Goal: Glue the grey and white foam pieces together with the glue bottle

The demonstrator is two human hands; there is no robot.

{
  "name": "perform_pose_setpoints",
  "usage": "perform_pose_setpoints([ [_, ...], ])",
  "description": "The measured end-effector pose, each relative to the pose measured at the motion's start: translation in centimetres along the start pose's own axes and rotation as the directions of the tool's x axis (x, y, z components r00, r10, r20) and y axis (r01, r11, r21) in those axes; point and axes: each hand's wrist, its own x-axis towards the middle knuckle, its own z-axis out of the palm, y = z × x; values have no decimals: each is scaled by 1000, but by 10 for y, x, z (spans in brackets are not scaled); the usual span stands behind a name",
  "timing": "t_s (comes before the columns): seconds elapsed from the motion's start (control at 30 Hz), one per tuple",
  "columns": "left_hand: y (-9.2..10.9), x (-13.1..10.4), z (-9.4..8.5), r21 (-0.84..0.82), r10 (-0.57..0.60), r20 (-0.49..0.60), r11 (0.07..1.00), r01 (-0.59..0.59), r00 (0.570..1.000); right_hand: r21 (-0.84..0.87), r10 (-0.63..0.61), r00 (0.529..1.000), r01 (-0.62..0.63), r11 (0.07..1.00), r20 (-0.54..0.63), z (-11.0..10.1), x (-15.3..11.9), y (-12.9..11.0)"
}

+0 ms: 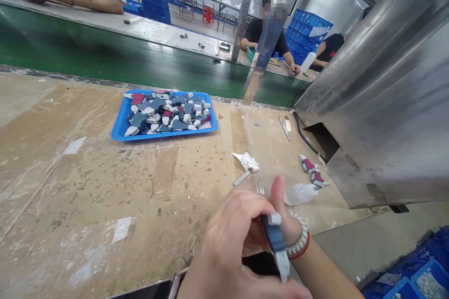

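2 hands (226,238) together, 1 thumb (278,191) upright

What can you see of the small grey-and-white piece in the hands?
The grey-and-white piece shows a pale block at its upper end, a dark blue-grey middle and a long pale lower end. It looks like moulded plastic. It is held at a slant, low in the picture and right of centre, its lower end leaning rightward. The left hand grips it, fingers near the top, thumb near the bottom. The right hand is behind; whether it touches is unclear.
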Motion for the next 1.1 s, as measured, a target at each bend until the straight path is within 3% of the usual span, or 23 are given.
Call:
perform_pose_setpoints([
  [0.13, 2, 0, -9, 390, 72, -119, 921, -19, 990, 309, -64, 994, 88, 947, -87, 6, 6, -8],
  [0.23, 0, -1, -13, 536, 131, -153, 843, -29, 979, 401, -127, 986, 159, 902, -105, 8, -6, -13],
  [0.3, -1, -2, -12, 587, 157, -162, 809, -33, 974, 263, -143, 984, 167, 950, -107, 11, -16, -18],
  [0.4, 1, -4, -9, 603, 131, -169, 798, -3, 977, -207, -264, 928, 213, 955, -262, 17, -25, -25],
  [0.47, 5, -6, -13, 566, 52, -109, 824, 19, 993, -497, -468, 826, 277, 822, -314, 17, -25, -26],
  [0.5, 7, -7, -17, 534, 5, -64, 845, 30, 998, -606, -562, 778, 310, 732, -281, 15, -25, -26],
  [0.57, 11, -7, -26, 466, -65, 18, 883, 49, 998, -746, -670, 729, 367, 556, -140, 11, -26, -25],
  [0.63, 15, -8, -34, 457, -71, 14, 888, 57, 997, -816, -705, 709, 396, 421, -19, 9, -29, -25],
  [0.7, 18, -8, -36, 504, 1, -56, 863, 27, 998, -839, -723, 690, 409, 359, 27, 9, -34, -27],
  [0.8, 22, -10, -31, 545, 99, -135, 838, -9, 986, -820, -749, 663, 421, 387, -13, 13, -42, -33],
  [0.97, 33, -14, -20, 475, 61, -295, 875, 91, 953, -791, -779, 624, 447, 419, -61, 19, -46, -41],
  [1.1, 36, -15, -15, 444, 114, -357, 894, 61, 927, -780, -803, 593, 473, 410, -62, 24, -49, -37],
])
